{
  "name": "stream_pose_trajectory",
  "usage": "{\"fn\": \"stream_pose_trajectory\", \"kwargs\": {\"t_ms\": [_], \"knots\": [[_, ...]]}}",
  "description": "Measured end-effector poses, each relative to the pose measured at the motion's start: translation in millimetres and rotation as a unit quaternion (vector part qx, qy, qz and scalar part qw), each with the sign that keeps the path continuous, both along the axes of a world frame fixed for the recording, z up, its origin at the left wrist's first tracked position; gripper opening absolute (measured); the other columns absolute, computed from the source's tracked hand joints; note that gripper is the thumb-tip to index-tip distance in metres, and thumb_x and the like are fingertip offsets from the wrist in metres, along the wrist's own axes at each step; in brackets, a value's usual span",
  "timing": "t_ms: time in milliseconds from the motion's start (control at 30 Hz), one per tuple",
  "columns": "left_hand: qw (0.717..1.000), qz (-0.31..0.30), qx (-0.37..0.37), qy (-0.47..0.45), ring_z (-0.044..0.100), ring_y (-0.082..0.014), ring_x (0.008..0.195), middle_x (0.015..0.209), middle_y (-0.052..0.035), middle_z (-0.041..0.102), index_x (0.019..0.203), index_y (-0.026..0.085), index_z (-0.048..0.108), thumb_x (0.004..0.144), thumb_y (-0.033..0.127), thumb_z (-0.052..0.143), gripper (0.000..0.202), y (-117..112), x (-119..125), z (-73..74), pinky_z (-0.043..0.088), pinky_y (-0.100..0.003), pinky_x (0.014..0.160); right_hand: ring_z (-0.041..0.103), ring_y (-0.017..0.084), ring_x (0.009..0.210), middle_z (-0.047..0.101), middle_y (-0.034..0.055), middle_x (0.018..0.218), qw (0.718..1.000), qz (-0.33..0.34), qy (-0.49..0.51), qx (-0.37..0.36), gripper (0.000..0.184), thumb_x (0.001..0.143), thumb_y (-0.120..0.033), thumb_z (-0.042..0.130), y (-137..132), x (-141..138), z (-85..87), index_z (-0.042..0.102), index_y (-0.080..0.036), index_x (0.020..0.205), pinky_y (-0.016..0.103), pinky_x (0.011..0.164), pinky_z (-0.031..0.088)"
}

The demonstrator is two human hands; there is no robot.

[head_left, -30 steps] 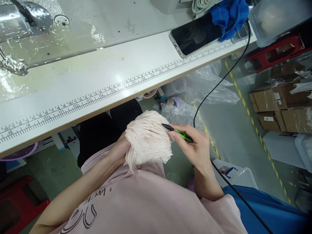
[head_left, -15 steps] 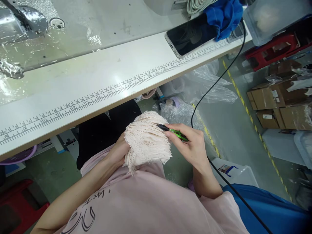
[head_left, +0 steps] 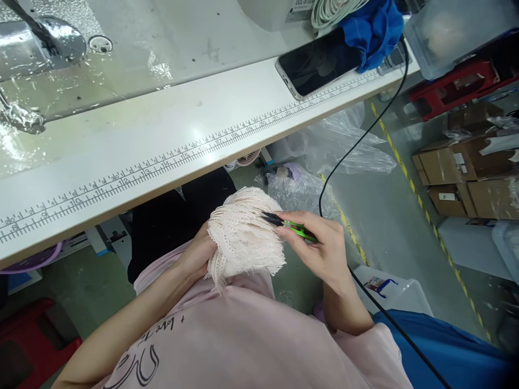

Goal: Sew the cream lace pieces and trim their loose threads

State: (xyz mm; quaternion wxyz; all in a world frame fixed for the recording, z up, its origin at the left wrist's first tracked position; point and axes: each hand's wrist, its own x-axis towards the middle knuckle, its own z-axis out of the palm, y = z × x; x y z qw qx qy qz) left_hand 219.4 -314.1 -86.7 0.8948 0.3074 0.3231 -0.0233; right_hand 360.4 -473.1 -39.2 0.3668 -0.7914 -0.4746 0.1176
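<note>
A thick bundle of cream lace trim, folded in many layers, is held in front of my body, below the table edge. My left hand grips its left side; the fingertips are hidden behind the lace. Green-handled thread snips are closed in my right hand, between thumb and fingers. Their black blades point left and lie against the upper right edge of the layers.
The white table edge carries a printed ruler. On it lie a phone and a blue cloth. A black cable hangs down on the right. Cardboard boxes and a red stool stand around.
My right hand with the snips has shifted slightly right and down along the lace edge. The left hand and the bundle are almost unmoved.
</note>
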Motion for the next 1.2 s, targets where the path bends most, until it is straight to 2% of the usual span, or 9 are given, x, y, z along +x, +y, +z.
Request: {"fn": "stream_pose_trajectory", "kwargs": {"t_ms": [67,133,300,433,567,733,900,1200], "knots": [[1.000,-0.017,-0.003,-0.026,0.064,-0.0344,0.118,0.120,-0.0089,0.073,0.113,0.021,0.074,0.080,0.027,0.077,0.034,0,1,3.5,0.057,-0.040,0.097,0.067,0.013,0.065,0.076,0.0028,0.087,1.000,0.005,-0.016,0.002,0.016,0.091,-0.024,0.065,2,0,0.8,0.070,-0.022,0.106,0.024,0.058,0.049],[0.999,-0.015,-0.014,-0.030,0.066,-0.0336,0.115,0.116,-0.0072,0.074,0.109,0.022,0.076,0.080,0.027,0.076,0.030,-1,4,8.7,0.059,-0.038,0.094,0.065,0.012,0.062,0.076,0.0018,0.083,1.000,0.010,-0.029,-0.001,0.016,0.091,-0.024,0.065,4,-1,0.8,0.070,-0.022,0.106,0.024,0.056,0.047],[1.000,-0.005,-0.021,0.002,0.068,-0.0365,0.110,0.106,-0.0066,0.077,0.100,0.021,0.079,0.071,0.025,0.083,0.029,-1,12,19.6,0.059,-0.043,0.093,0.066,0.012,0.064,0.076,0.0022,0.085,0.999,0.022,-0.028,0.002,0.016,0.092,-0.026,0.065,8,-2,-0.9,0.070,-0.022,0.107,0.024,0.059,0.049],[0.997,-0.018,-0.074,-0.002,0.065,-0.0343,0.116,0.117,-0.0071,0.074,0.112,0.020,0.075,0.078,0.029,0.078,0.035,3,15,21.6,0.056,-0.042,0.099,0.067,0.013,0.064,0.077,0.0027,0.087,1.000,0.001,-0.028,0.003,0.017,0.092,-0.026,0.065,7,-1,-1.8,0.070,-0.023,0.107,0.024,0.058,0.050],[0.989,-0.045,-0.137,-0.030,0.064,-0.0333,0.118,0.120,-0.0072,0.073,0.110,0.020,0.076,0.083,0.032,0.073,0.030,6,19,24.0,0.053,-0.044,0.104,0.067,0.013,0.064,0.078,0.0033,0.091,0.999,-0.029,-0.033,0.012,0.015,0.091,-0.024,0.066,3,1,-0.8,0.071,-0.023,0.104,0.025,0.057,0.049],[0.997,-0.042,-0.067,-0.003,0.062,-0.0359,0.121,0.125,-0.0099,0.070,0.117,0.021,0.072,0.081,0.033,0.075,0.038,3,15,16.4,0.052,-0.047,0.105,0.070,0.014,0.070,0.077,0.0026,0.091,1.000,-0.001,-0.011,-0.001,0.017,0.090,-0.024,0.067,1,2,0.2,0.070,-0.024,0.107,0.024,0.062,0.052],[0.997,-0.035,-0.066,-0.035,0.061,-0.0338,0.122,0.132,-0.0101,0.066,0.130,0.022,0.064,0.088,0.030,0.068,0.043,2,4,4.8,0.053,-0.045,0.104,0.067,0.013,0.066,0.076,0.0026,0.089,1.000,0.011,-0.018,-0.002,0.017,0.091,-0.023,0.067,4,0,-1.4,0.069,-0.022,0.108,0.024,0.060,0.049],[0.995,-0.057,-0.076,-0.041,0.059,-0.0340,0.125,0.129,-0.0086,0.068,0.119,0.018,0.070,0.087,0.025,0.068,0.033,1,18,16.8,0.050,-0.043,0.106,0.064,0.012,0.062,0.075,0.0026,0.083,0.999,0.017,-0.025,0.009,0.015,0.092,-0.024,0.066,8,0,-4.1,0.069,-0.020,0.106,0.024,0.057,0.046]]}}
